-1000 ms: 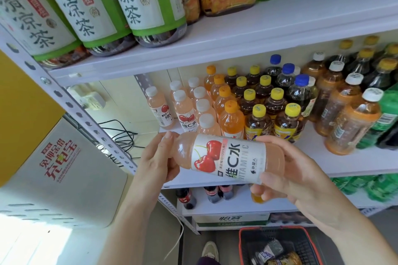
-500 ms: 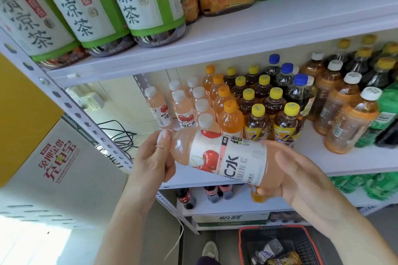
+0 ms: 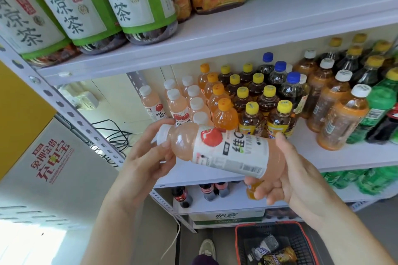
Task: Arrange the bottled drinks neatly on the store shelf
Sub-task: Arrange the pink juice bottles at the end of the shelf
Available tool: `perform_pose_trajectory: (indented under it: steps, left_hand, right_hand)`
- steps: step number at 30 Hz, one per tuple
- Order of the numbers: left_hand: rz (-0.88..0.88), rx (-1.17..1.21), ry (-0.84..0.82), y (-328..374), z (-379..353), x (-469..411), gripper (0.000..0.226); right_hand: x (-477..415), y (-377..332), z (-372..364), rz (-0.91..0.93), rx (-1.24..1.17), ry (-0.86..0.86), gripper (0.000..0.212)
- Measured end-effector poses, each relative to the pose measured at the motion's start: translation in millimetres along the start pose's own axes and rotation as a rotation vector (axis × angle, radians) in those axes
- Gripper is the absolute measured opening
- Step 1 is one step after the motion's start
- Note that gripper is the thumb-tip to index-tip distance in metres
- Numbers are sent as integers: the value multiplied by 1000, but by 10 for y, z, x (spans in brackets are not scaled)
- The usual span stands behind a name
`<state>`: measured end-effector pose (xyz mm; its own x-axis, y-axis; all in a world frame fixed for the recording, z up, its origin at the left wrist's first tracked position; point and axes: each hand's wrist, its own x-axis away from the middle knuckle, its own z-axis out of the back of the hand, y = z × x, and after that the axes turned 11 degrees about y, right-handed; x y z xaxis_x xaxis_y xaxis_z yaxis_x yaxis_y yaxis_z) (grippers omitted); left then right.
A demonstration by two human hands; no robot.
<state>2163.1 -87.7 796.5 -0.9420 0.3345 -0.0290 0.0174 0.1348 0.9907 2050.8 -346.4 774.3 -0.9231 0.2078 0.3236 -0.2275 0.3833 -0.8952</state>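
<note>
Person's got the pink cherry bottle lying sideways just in front of the middle shelf, cap pointing left. Left hand pinches the neck end, right hand curls around the base. Matching pink bottles stand right behind it.

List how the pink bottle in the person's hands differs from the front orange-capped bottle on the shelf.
The pink bottle lies nearly sideways, held by the left hand and right hand; the orange-capped bottle stands upright on the shelf. The pink bottle's cap is white, the orange-capped bottle's orange. The pink bottle holds pale pink drink, the orange-capped bottle orange. Both are clear plastic bottles.
</note>
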Motion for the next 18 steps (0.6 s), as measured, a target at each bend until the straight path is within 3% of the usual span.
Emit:
perform_pose_trajectory:
  steps: [2,6,10,12,16,18]
  left_hand:
    - [-31,37,-36,31,-11,-6,55]
    - [-105,-54,97,52,-104,-44,39]
    - [-130,-124,193,81,-195,-63,29]
    - [-121,-194,285,73,-215,-95,33]
    - [-20,-345,485,45,-233,-184,55]
    - [-1,-362,486,57,-230,-204,49]
  right_hand:
    - [-32,16,31,-57,-14,0,68]
    - [-48,101,77,-111,-28,-66,69]
    - [-153,70,48,-77,-134,-68,59]
    - [-139,63,31,-26,-103,-104,40]
    - [12,116,41,41,-100,-194,59]
    - [22,81,18,41,-82,-189,62]
